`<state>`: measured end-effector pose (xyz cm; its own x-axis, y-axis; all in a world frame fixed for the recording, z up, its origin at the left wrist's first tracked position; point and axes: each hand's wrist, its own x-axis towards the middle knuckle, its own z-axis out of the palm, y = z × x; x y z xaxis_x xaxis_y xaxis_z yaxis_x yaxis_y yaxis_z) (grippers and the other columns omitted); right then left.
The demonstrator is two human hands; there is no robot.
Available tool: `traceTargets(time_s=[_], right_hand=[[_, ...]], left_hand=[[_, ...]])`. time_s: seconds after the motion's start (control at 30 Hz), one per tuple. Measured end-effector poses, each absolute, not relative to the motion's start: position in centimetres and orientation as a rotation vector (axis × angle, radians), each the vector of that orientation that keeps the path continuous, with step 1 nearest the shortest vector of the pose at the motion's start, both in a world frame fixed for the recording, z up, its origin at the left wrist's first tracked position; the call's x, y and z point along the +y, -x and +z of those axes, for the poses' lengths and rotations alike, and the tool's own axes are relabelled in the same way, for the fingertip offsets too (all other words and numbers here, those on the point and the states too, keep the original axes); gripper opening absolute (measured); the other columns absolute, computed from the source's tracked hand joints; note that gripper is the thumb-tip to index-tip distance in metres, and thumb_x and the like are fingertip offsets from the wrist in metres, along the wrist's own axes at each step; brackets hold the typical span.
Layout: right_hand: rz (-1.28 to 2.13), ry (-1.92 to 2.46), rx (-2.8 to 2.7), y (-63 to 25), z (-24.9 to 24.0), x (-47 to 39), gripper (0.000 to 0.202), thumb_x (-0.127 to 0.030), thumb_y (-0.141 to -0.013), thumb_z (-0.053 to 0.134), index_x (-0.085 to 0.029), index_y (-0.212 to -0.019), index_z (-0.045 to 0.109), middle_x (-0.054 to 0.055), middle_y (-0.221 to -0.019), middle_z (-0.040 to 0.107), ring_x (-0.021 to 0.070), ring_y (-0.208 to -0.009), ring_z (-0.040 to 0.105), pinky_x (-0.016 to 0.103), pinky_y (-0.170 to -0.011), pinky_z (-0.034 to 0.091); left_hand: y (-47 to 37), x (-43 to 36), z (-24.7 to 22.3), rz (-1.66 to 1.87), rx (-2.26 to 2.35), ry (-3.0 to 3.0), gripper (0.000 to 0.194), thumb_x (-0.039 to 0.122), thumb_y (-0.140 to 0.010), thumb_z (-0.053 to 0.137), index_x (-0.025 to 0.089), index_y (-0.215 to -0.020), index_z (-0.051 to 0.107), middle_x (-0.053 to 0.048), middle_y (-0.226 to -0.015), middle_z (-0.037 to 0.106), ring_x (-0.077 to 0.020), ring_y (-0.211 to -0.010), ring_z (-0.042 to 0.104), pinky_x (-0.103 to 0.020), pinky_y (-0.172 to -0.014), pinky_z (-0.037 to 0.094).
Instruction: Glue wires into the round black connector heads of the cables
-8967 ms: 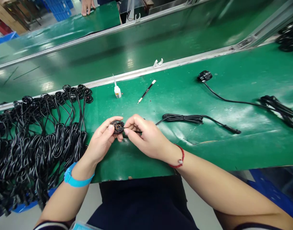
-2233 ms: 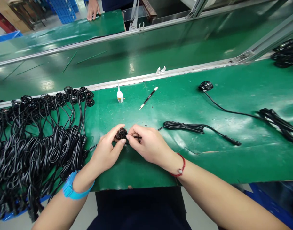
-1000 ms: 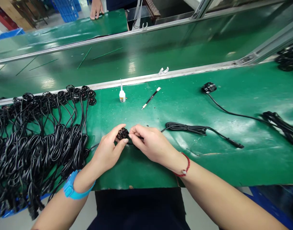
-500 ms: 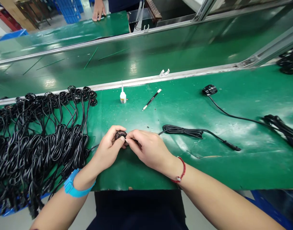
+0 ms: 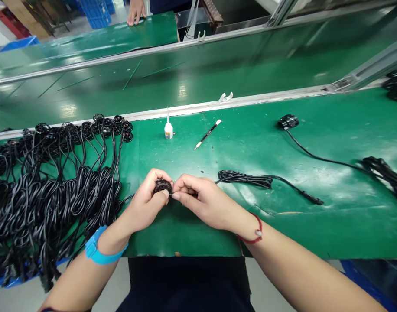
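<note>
My left hand [image 5: 149, 200] is wrapped round a small black round part [image 5: 163, 185], its thumb pressed on the part's near side. Against the part's right side, my right hand [image 5: 198, 197] pinches with thumb and forefinger; whatever lies between those fingertips is too small to make out. A coiled black cable [image 5: 245, 177] extends on the green table to the right of my right hand, ending in a connector [image 5: 312, 198]. Beyond my hands lie a small white bottle [image 5: 168, 131], standing upright, and a black-and-white pen-like tool [image 5: 208, 134].
Many bundled black cables [image 5: 71, 195] with round heads cover the left of the green table [image 5: 315, 229]. Another round black head [image 5: 288, 121] with its cable lies at the right. A metal rail [image 5: 257, 99] runs behind. Across it, a person's hand [image 5: 136, 11] rests on another surface.
My right hand has shifted slightly to the right, and its fingers have changed pose at the part. More of the round part shows in my left hand. The view has moved slightly.
</note>
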<state>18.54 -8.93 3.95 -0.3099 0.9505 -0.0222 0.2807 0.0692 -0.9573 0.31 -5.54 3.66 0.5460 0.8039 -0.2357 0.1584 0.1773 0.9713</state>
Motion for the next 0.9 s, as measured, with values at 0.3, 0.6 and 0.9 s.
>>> traceTargets(time_s=[0.3, 0.6, 0.9], right_hand=[[1.632, 1.241, -1.431, -19.15, 4.35, -8.51, 0.014, -0.030, -0.090, 0.052, -0.018, -0.083, 0.053, -0.004, -0.064, 0.052, 0.0101, -0.059, 0.047, 0.022, -0.055, 0.036], [1.370, 1.347, -1.475, -18.73, 4.02, -8.77, 0.016, -0.029, -0.090, 0.049, -0.019, -0.078, 0.051, -0.006, -0.060, 0.047, 0.0084, -0.053, 0.040, 0.021, -0.050, 0.031], [1.220, 1.484, -1.682, -18.79, 4.08, -8.77, 0.024, -0.030, -0.092, 0.044, -0.020, -0.071, 0.048, -0.007, -0.055, 0.041, 0.0084, -0.049, 0.035, 0.022, -0.049, 0.027]], left_hand=[[-0.51, -5.57, 4.36, 0.436, 0.802, -1.154, 0.037, 0.018, -0.079, 0.053, 0.020, -0.111, 0.035, 0.007, -0.064, 0.054, -0.0084, -0.050, 0.048, -0.021, -0.050, 0.039], [-0.54, -5.81, 4.52, 0.318, 1.062, -1.359, 0.030, 0.028, -0.087, 0.050, 0.024, -0.115, 0.040, 0.006, -0.070, 0.048, -0.0099, -0.058, 0.044, -0.022, -0.052, 0.036], [-0.92, -5.87, 4.22, 0.265, 1.157, -1.696, 0.031, 0.021, -0.085, 0.048, 0.020, -0.115, 0.040, 0.001, -0.081, 0.051, -0.0163, -0.073, 0.050, -0.030, -0.066, 0.038]])
